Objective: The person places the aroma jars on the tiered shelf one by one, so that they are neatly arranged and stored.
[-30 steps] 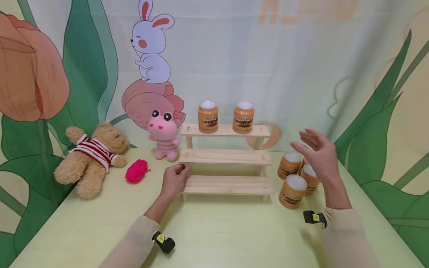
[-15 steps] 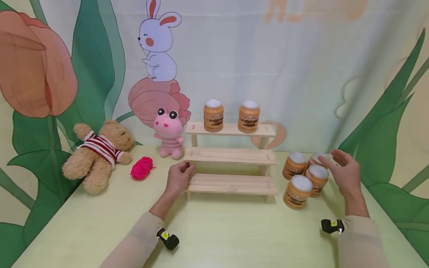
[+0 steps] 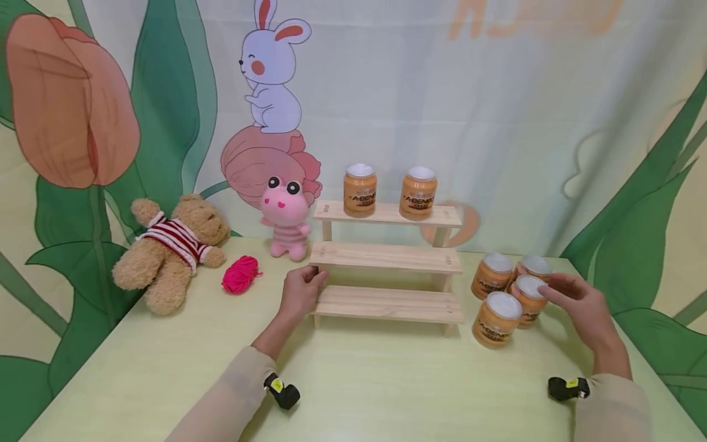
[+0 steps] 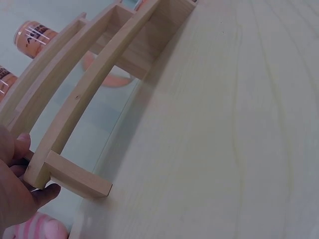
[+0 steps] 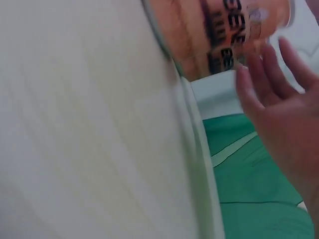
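A three-tier wooden shelf [image 3: 386, 256] stands on the table, two orange-brown jars with white lids [image 3: 360, 193] on its top tier. My left hand [image 3: 300, 291] grips the shelf's left end; in the left wrist view, thumb and fingers [image 4: 47, 193] wrap the end of a board. Several similar jars cluster at the right. My right hand [image 3: 582, 310] reaches down at the cluster's right side, its thumb and fingers spread beside one jar [image 3: 531, 302]. In the right wrist view its parted fingers [image 5: 271, 74] lie right at the labelled side of a jar [image 5: 219, 30].
Left of the shelf are a pink plush toy [image 3: 287, 212], a bright pink yarn ball [image 3: 240, 274] and a brown teddy bear [image 3: 171, 252] in a striped sweater. A printed curtain [image 3: 497, 123] hangs behind the table [image 3: 397, 387]. One jar [image 3: 497, 322] stands nearest the front.
My right hand has moved right and down, from above the jars to beside them. The left hand stays on the shelf. The head view has shifted a little to the left.
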Tool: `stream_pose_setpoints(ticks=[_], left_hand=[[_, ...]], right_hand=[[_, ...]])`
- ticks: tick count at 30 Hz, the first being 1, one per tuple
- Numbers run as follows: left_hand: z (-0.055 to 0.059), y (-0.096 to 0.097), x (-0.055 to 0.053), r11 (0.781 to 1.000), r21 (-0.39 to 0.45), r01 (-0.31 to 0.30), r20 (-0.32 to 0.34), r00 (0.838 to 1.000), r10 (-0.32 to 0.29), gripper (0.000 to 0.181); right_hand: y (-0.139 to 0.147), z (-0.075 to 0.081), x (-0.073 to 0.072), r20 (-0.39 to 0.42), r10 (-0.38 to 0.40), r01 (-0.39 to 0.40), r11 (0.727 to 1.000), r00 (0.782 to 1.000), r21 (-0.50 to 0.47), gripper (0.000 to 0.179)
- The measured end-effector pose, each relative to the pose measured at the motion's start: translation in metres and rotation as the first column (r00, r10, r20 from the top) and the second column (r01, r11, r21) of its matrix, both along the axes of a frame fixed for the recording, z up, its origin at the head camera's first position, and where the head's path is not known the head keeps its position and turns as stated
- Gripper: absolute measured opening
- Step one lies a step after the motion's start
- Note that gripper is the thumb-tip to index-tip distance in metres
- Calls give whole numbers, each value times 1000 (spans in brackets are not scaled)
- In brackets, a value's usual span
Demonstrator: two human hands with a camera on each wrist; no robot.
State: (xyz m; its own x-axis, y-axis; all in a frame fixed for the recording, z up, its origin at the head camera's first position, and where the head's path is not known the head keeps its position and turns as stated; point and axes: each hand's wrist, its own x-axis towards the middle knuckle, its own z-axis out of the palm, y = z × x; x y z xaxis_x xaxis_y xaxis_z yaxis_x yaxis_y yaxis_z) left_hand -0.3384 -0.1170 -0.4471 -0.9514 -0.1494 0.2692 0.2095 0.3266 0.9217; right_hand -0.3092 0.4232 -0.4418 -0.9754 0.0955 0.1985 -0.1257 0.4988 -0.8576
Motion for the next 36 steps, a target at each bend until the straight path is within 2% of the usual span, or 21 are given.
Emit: stream_pose_setpoints(ticks=[3, 6, 12, 16, 21, 25, 27, 29, 32, 34, 36], left_hand=[[0, 1, 0, 1000, -1, 4, 10, 1000, -4, 17], [-2, 1, 0, 1000, -3, 6, 18, 1000, -6, 17], [-4, -1, 0, 1000, -1, 6, 10, 1000, -6, 17], [-4, -2, 0, 1000, 3, 3, 1, 1000, -3, 16], [-4, -2, 0, 1000, 4, 9, -15, 1000, -9, 15], [-3, -1, -1, 1000, 17, 20, -18, 1000, -19, 15], [-3, -1, -1, 999, 23, 21, -16, 1000, -21, 15], [-3, -1, -2, 1000, 22, 19, -13, 1000, -19, 15], [-3, -1, -2, 1000, 19, 15, -10, 1000, -15, 15], [-3, -2, -2, 1000, 16, 14, -11, 1000, -14, 15], [-3, -2, -3, 1000, 16, 12, -13, 1000, -12, 15]], right_hand=[[5, -6, 2, 32, 99, -100, 994, 995, 41, 56], [5, -9, 2, 55, 152, -155, 986, 987, 67, 56], [-2, -6, 0, 63, 181, -183, 983, 981, 26, 55], [-4, -1, 2, 87, 152, -157, 986, 985, 55, 63], [1, 1, 3, 128, 134, -146, 985, 983, 89, 65], [8, 4, 5, 102, 137, -139, 990, 985, 14, 59], [10, 7, 7, 63, 144, -138, 986, 988, -95, 51], [10, 12, 9, 12, 148, -142, 963, 989, -228, 42], [7, 24, 13, -73, 144, -162, 887, 987, -433, 37], [3, 35, 15, -122, 134, -178, 842, 983, -509, 37], [-3, 46, 16, -154, 129, -193, 815, 980, -547, 36]])
